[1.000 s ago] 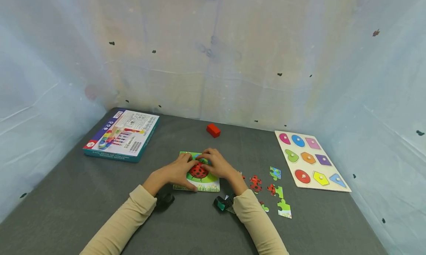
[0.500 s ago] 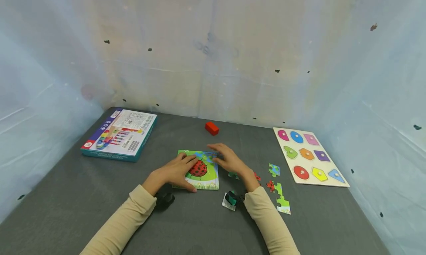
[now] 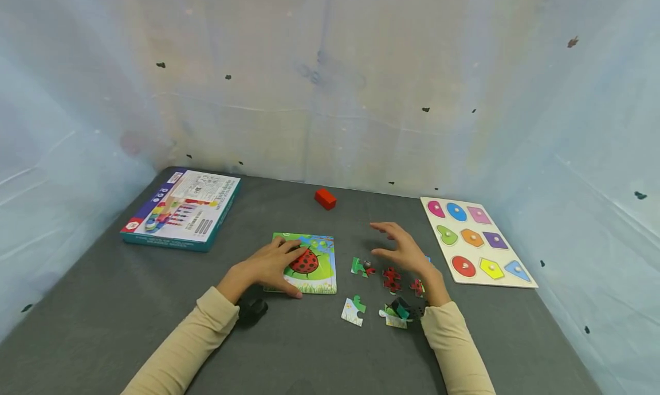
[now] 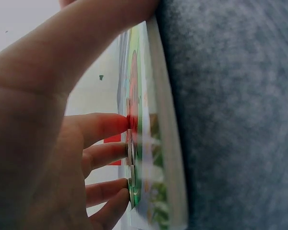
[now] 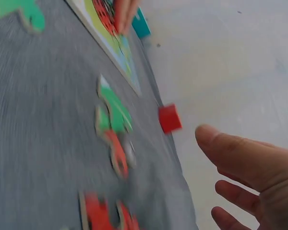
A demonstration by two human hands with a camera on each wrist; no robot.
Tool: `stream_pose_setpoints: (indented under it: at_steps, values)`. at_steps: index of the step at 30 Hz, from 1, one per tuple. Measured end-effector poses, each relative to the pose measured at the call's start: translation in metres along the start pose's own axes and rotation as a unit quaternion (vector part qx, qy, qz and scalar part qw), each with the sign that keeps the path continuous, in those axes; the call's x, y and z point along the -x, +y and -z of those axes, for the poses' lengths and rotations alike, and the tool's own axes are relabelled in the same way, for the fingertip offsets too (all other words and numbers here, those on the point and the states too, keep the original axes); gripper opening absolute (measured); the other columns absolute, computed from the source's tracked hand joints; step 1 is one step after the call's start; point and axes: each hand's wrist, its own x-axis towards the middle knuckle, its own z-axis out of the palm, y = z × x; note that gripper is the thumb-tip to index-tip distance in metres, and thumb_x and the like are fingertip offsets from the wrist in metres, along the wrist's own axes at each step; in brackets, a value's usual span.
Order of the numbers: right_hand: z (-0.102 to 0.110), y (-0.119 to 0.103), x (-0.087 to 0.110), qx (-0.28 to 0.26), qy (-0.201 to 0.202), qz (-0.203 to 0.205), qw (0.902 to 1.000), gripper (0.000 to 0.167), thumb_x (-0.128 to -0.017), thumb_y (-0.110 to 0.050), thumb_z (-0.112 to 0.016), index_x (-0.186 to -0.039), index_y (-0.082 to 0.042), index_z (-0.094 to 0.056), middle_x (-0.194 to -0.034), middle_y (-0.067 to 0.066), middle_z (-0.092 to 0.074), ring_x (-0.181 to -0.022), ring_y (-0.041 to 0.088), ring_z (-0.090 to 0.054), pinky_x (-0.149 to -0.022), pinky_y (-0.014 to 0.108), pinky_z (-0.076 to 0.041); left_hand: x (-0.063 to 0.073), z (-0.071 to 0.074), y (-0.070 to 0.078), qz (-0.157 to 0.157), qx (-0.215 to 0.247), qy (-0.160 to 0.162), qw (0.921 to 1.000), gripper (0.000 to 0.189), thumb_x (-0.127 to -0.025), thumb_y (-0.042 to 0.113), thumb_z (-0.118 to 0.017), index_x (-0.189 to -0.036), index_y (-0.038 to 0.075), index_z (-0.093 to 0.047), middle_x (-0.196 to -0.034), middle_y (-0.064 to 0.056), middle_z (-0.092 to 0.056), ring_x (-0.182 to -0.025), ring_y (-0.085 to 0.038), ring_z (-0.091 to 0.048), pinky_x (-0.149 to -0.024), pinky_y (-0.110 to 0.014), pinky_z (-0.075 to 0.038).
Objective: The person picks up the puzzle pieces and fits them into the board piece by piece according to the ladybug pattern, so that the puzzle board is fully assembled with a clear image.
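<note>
A square ladybug puzzle board (image 3: 323,279) lies flat on the grey table. My left hand (image 3: 269,266) rests over its left side, fingertips on the picture and thumb at the near edge; the left wrist view shows the fingers (image 4: 105,155) touching thin puzzle pieces on the face. To the right, my right hand (image 3: 404,250) hovers with spread fingers and nothing held. Around and below it lie loose pieces: a green-and-red piece (image 3: 359,267), a red spotted piece (image 3: 392,280), and a white-and-green corner piece (image 3: 353,312). Others are partly hidden by the right hand and wrist.
A flat toy box (image 3: 193,208) lies at the back left. Behind the puzzle board sits a red block (image 3: 325,199). At the far right is a shape board (image 3: 466,208) with knobbed shapes. A pale sheet (image 3: 335,97) hangs behind the table.
My right hand has left the puzzle board and moved right, over the loose pieces, uncovering the board's right side. The left hand stays on the board.
</note>
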Motion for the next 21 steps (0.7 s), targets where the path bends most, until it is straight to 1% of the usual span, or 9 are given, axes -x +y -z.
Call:
stream_pose_setpoints:
  at_steps: [5,8,12,14,18,21]
  values:
    - [0.019,0.013,0.027,0.011,0.000,-0.032,0.9994,0.062,-0.080,-0.019,-0.074,-0.135,-0.007,-0.048,-0.131,0.011,-0.048,-0.121,0.029,-0.045,-0.096,0.049,-0.040,0.000,0.000,0.001,-0.001,0.005,-0.001,1.0000,0.100,-0.066,0.067,-0.069,-0.144,0.013,-0.038,-0.147,-0.012,-0.032,-0.122,-0.029,-0.033,-0.095,-0.048,-0.037]
    - [0.027,0.021,0.043,0.012,-0.006,-0.043,0.9990,0.060,-0.082,-0.018,-0.072,-0.135,-0.006,-0.047,-0.130,0.013,-0.047,-0.120,0.034,-0.045,-0.096,0.052,-0.040,-0.001,0.000,0.000,-0.001,0.004,0.001,1.0000,0.099,-0.066,0.067,-0.069,-0.144,0.014,-0.038,-0.147,-0.012,-0.032,-0.121,-0.029,-0.033,-0.095,-0.047,-0.037]
    - [0.036,0.029,0.059,0.008,-0.003,-0.034,0.9994,0.058,-0.083,-0.013,-0.071,-0.134,-0.001,-0.046,-0.128,0.017,-0.047,-0.117,0.040,-0.045,-0.093,0.057,-0.039,-0.002,-0.001,-0.001,-0.001,0.002,0.004,1.0000,0.099,-0.066,0.068,-0.069,-0.144,0.015,-0.038,-0.146,-0.011,-0.033,-0.120,-0.027,-0.033,-0.095,-0.046,-0.037]
    - [0.040,0.034,0.064,0.017,-0.002,-0.027,0.9995,0.057,-0.083,-0.010,-0.071,-0.133,0.000,-0.047,-0.128,0.018,-0.048,-0.116,0.040,-0.045,-0.092,0.059,-0.039,-0.002,-0.002,-0.002,0.001,0.001,0.001,1.0000,0.099,-0.066,0.068,-0.069,-0.144,0.016,-0.038,-0.147,-0.010,-0.032,-0.121,-0.027,-0.033,-0.096,-0.046,-0.037]
    - [0.045,0.040,0.071,0.043,-0.002,-0.020,0.9989,0.056,-0.081,-0.006,-0.071,-0.132,0.002,-0.047,-0.125,0.019,-0.051,-0.115,0.037,-0.046,-0.090,0.058,-0.039,-0.002,-0.001,-0.002,0.004,0.003,-0.001,1.0000,0.099,-0.066,0.068,-0.069,-0.144,0.017,-0.037,-0.147,-0.009,-0.032,-0.121,-0.027,-0.033,-0.096,-0.046,-0.036]
    - [0.047,0.044,0.073,0.050,-0.009,-0.017,0.9985,0.057,-0.080,-0.003,-0.071,-0.131,0.005,-0.047,-0.124,0.022,-0.052,-0.114,0.040,-0.047,-0.090,0.059,-0.037,-0.001,-0.001,-0.002,0.004,0.004,0.000,1.0000,0.099,-0.065,0.068,-0.069,-0.144,0.017,-0.038,-0.147,-0.010,-0.032,-0.121,-0.027,-0.033,-0.096,-0.047,-0.036]
